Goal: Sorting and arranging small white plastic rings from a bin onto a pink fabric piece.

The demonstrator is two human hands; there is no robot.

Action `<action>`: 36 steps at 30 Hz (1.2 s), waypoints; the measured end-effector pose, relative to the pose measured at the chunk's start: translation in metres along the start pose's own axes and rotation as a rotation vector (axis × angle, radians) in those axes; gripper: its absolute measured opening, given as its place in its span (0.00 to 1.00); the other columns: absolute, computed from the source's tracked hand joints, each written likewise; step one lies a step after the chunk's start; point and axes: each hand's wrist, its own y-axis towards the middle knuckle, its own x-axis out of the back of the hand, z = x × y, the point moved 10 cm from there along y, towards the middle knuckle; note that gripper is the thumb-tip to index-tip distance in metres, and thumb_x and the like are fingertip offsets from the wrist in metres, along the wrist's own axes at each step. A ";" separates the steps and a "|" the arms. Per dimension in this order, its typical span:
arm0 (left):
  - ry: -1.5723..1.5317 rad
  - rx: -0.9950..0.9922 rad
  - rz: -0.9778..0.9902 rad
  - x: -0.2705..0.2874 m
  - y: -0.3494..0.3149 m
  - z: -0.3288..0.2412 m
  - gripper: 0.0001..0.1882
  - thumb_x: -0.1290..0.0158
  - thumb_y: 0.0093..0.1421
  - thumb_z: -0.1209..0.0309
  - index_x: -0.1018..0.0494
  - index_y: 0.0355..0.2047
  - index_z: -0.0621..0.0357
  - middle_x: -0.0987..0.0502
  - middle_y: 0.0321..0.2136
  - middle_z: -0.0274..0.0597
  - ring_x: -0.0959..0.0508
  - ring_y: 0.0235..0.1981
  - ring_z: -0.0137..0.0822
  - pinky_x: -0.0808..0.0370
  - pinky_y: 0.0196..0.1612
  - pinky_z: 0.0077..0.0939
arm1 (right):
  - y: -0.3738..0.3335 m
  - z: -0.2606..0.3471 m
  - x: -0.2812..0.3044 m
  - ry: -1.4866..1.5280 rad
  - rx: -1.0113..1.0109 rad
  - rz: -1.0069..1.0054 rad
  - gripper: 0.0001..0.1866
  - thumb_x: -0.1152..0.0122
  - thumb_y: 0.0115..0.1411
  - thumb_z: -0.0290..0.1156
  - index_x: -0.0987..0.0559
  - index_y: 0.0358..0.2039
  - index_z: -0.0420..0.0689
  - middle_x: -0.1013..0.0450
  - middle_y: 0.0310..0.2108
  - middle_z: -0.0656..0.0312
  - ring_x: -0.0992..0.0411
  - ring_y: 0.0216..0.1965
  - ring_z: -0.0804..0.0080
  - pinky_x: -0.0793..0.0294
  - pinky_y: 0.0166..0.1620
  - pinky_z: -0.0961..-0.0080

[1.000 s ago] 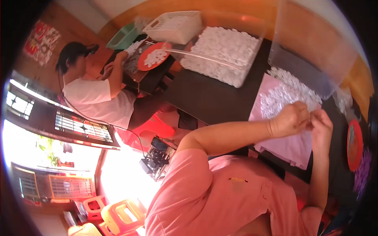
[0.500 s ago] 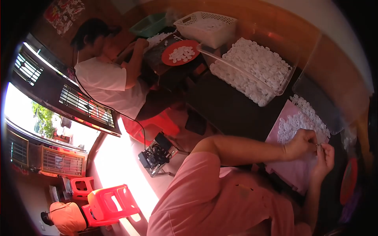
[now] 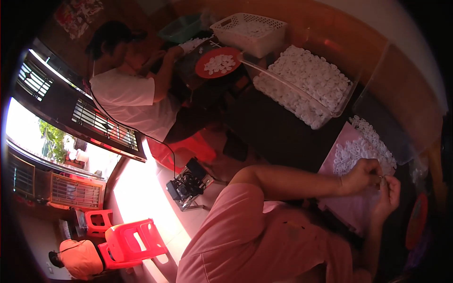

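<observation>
My left hand (image 3: 358, 178) and my right hand (image 3: 389, 195) meet at the right, both with fingers pinched together. Between their fingertips is something tiny, too small to make out. Just beyond them, a heap of small white ring-like pieces (image 3: 351, 153) lies on a pink cloth (image 3: 347, 207) at the table's edge. More white pieces (image 3: 369, 132) spread past the cloth. My left forearm reaches in above the cloth; the right one rises from the lower edge.
Beyond the dark tabletop (image 3: 269, 120) stands a clear bin (image 3: 306, 87) full of white round pieces. Farther off are an orange-red plate (image 3: 203, 68), a white basket (image 3: 264, 40) and a seated co-worker (image 3: 127, 94). Red plastic chairs (image 3: 134, 240) stand at left.
My hands stay together over the cloth, with the fingertips shifted slightly downward in the picture. The co-worker's hands have moved a little.
</observation>
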 end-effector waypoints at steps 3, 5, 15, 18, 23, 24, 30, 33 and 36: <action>0.197 -0.145 -0.022 -0.007 -0.002 -0.008 0.05 0.43 0.54 0.81 0.27 0.31 0.62 0.24 0.26 0.35 0.24 0.29 0.26 0.27 0.31 0.21 | -0.006 0.004 0.011 0.007 0.051 0.005 0.04 0.43 0.62 0.21 0.25 0.38 0.39 0.28 0.35 0.67 0.31 0.36 0.82 0.33 0.41 0.86; 0.070 -0.098 0.004 -0.002 -0.002 -0.008 0.05 0.43 0.54 0.81 0.27 0.32 0.62 0.24 0.26 0.35 0.25 0.30 0.25 0.26 0.33 0.22 | -0.003 0.010 0.001 -0.016 0.053 -0.010 0.05 0.43 0.62 0.19 0.24 0.39 0.39 0.28 0.35 0.67 0.30 0.36 0.83 0.31 0.41 0.86; 0.149 0.189 -0.117 0.017 0.002 -0.019 0.06 0.47 0.60 0.81 0.25 0.38 0.65 0.24 0.28 0.37 0.28 0.21 0.24 0.29 0.23 0.19 | 0.010 0.033 -0.012 -0.041 0.150 0.076 0.04 0.42 0.61 0.20 0.24 0.37 0.38 0.25 0.31 0.65 0.28 0.33 0.81 0.29 0.37 0.83; 0.174 0.191 -0.081 0.012 0.000 -0.017 0.06 0.47 0.60 0.81 0.25 0.38 0.65 0.23 0.29 0.38 0.27 0.21 0.25 0.29 0.25 0.19 | 0.005 0.044 -0.016 -0.184 0.252 0.078 0.04 0.42 0.59 0.19 0.25 0.35 0.38 0.27 0.26 0.61 0.28 0.28 0.77 0.29 0.32 0.80; 0.187 0.194 -0.083 0.011 -0.004 -0.020 0.07 0.48 0.61 0.81 0.25 0.39 0.66 0.23 0.29 0.39 0.28 0.22 0.25 0.30 0.26 0.19 | 0.002 0.050 -0.018 -0.251 0.319 0.086 0.04 0.43 0.60 0.19 0.25 0.36 0.38 0.26 0.27 0.61 0.28 0.28 0.76 0.29 0.32 0.80; 0.197 0.191 -0.082 0.011 -0.004 -0.021 0.07 0.48 0.61 0.81 0.25 0.40 0.67 0.24 0.30 0.39 0.28 0.22 0.26 0.30 0.27 0.19 | 0.001 0.050 -0.018 -0.266 0.336 0.089 0.03 0.42 0.61 0.20 0.25 0.37 0.37 0.27 0.28 0.62 0.29 0.28 0.79 0.30 0.32 0.81; 0.245 0.193 -0.070 0.009 -0.003 -0.023 0.09 0.48 0.61 0.79 0.26 0.41 0.70 0.24 0.30 0.42 0.27 0.23 0.29 0.29 0.26 0.21 | 0.003 0.048 -0.021 -0.283 0.315 0.088 0.06 0.45 0.58 0.17 0.26 0.36 0.41 0.25 0.27 0.57 0.25 0.27 0.65 0.27 0.31 0.74; 0.235 0.184 -0.077 0.009 -0.003 -0.025 0.09 0.48 0.61 0.79 0.26 0.41 0.71 0.24 0.32 0.42 0.26 0.24 0.30 0.29 0.26 0.22 | 0.004 0.053 -0.019 -0.252 0.328 0.075 0.07 0.45 0.58 0.18 0.26 0.36 0.41 0.25 0.27 0.57 0.25 0.27 0.63 0.27 0.31 0.73; 0.228 0.188 -0.080 0.010 -0.003 -0.023 0.09 0.48 0.61 0.79 0.26 0.41 0.71 0.24 0.32 0.42 0.26 0.24 0.30 0.29 0.26 0.22 | 0.001 0.049 -0.022 -0.308 0.365 0.087 0.04 0.42 0.61 0.18 0.26 0.36 0.38 0.27 0.27 0.62 0.29 0.27 0.76 0.29 0.31 0.80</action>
